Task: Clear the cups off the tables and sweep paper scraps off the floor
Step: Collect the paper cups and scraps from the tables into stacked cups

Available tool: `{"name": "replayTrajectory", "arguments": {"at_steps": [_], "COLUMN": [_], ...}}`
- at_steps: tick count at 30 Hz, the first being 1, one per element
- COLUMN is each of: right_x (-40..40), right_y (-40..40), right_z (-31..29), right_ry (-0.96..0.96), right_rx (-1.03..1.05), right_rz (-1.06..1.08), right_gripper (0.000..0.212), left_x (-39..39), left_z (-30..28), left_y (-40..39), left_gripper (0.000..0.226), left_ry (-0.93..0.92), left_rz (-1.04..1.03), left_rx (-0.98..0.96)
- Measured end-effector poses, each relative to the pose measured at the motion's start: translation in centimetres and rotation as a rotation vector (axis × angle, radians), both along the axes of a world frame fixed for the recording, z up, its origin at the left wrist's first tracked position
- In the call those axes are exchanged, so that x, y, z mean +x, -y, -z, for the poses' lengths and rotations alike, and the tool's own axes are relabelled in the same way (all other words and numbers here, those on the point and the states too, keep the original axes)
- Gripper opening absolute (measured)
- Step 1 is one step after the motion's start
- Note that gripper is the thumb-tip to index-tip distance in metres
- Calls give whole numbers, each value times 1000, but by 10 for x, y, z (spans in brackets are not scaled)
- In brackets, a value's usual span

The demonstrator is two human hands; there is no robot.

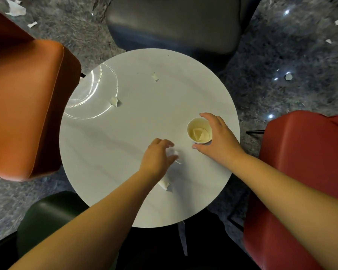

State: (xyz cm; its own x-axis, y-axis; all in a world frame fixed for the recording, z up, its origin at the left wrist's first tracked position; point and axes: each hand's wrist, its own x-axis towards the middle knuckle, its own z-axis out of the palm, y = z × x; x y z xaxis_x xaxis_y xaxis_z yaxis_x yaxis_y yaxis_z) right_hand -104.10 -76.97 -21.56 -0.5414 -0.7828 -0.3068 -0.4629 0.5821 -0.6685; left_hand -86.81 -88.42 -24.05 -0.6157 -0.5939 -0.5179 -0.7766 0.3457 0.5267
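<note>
Cup [199, 131] holding paper scrap [197, 133], right hand [217, 140] gripping.

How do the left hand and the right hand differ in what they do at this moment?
The left hand pinches a paper scrap lying flat on the table; the right hand curls around the upright paper cup. The left hand is nearer the table's centre, the right nearer its edge. Both are bare.

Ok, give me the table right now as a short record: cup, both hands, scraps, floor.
cup: paper cup upright on the round white table, folded scrap inside
right hand: right hand curled round the cup
left hand: left hand pinching a white paper scrap
loose scraps on table: three
floor: floor scraps still scattered
</note>
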Motion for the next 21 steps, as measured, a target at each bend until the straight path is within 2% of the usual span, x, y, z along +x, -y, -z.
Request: {"name": "replayTrajectory", "arguments": {"at_steps": [2, 4, 9, 12, 14, 16, 19, 21], "right_x": [-3, -5, -7, -5, -3, -2, 1, 3], "right_y": [-6, -10, -18, -22, -23, -23, -19, -14], "right_z": [2, 5, 10, 11, 11, 10, 7, 4], "right_ry": [-7, -7, 3, 5, 17, 31, 36, 31], "right_rx": [0, -1, 1, 8, 8, 7, 9, 14], "right_rz": [0, 5, 17, 14, 9, 5, -1, -11], "right_gripper": [92, 92, 90, 90, 90, 89, 88, 88], "left_x": [-3, -6, -8, -10, -12, -19, -32, -41], "left_z": [10, 18, 24, 17, 7, -11, -43, -57], "left_y": [-11, -16, -21, -18, -16, -15, -14, -13], "left_gripper": [45, 42, 24, 10, 8, 11, 16, 22], "left_ry": [26, 21, 14, 8, -71, -243, -463, -523], "left_rz": [73, 83, 69, -25, -214, -394, -442, -393], "left_rx": [-5, -29, -77, -55, -40, -26, -56, -1]}}
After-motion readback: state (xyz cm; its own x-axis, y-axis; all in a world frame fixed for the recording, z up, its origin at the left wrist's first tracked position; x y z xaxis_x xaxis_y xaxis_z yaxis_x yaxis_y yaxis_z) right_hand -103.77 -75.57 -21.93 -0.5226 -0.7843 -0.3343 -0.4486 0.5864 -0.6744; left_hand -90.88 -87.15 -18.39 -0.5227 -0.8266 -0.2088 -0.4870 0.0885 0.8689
